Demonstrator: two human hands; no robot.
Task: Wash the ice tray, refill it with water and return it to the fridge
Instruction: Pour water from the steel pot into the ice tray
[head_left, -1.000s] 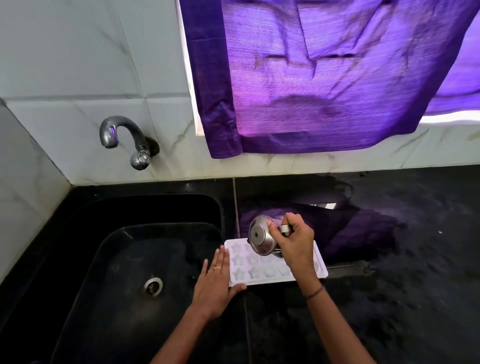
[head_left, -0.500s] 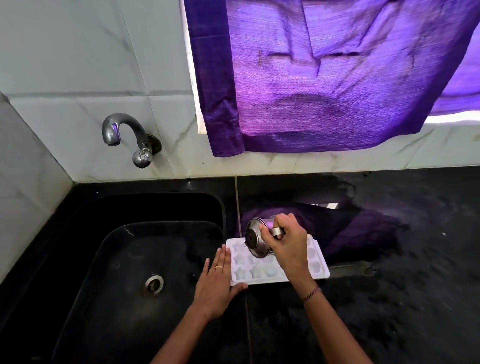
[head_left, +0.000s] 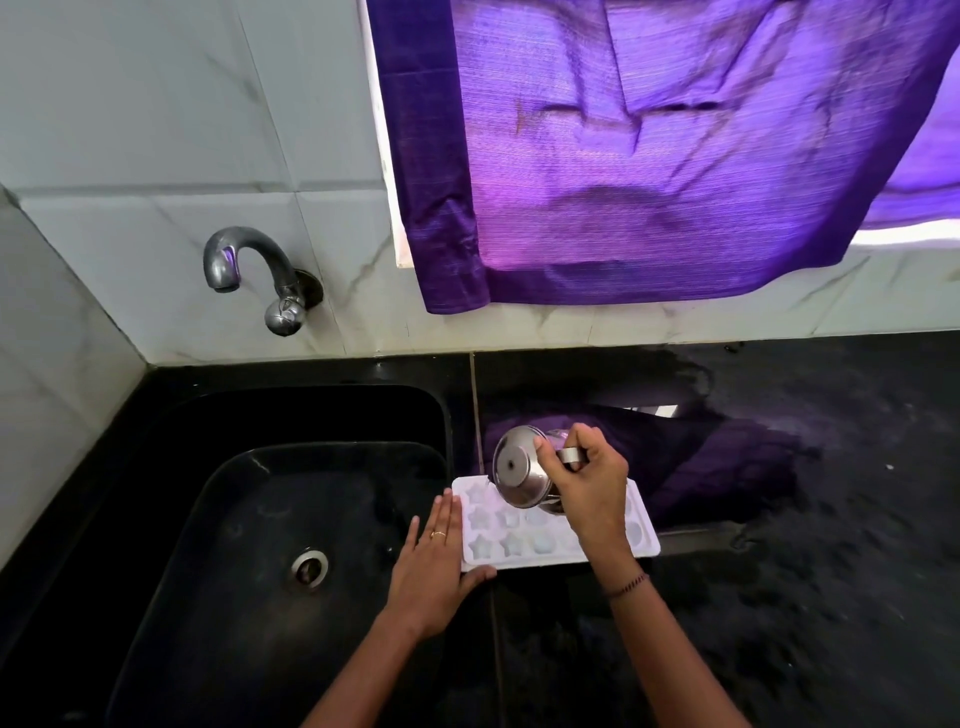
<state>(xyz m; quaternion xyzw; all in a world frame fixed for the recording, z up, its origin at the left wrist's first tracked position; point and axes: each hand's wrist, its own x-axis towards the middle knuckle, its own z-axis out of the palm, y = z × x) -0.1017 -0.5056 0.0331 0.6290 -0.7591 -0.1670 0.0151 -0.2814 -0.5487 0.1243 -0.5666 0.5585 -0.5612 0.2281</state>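
A white ice tray (head_left: 519, 543) with star-shaped and round cells lies flat on the black counter, just right of the sink. My right hand (head_left: 592, 480) grips a small steel cup (head_left: 519, 467) by its handle and holds it tipped steeply over the tray's back left cells, bottom facing me. My left hand (head_left: 434, 564) rests flat with fingers spread against the tray's left edge, its thumb along the tray's front corner. Any water in the cells is hard to make out.
A black sink (head_left: 249, 519) with a steel drain (head_left: 310, 567) lies to the left. A steel tap (head_left: 249, 270) juts from the tiled wall above it. A purple curtain (head_left: 649, 156) hangs over the wet black counter (head_left: 805, 545).
The cup has shifted slightly left and back over the tray, staying steeply tipped. My left hand has stayed against the tray's left edge.
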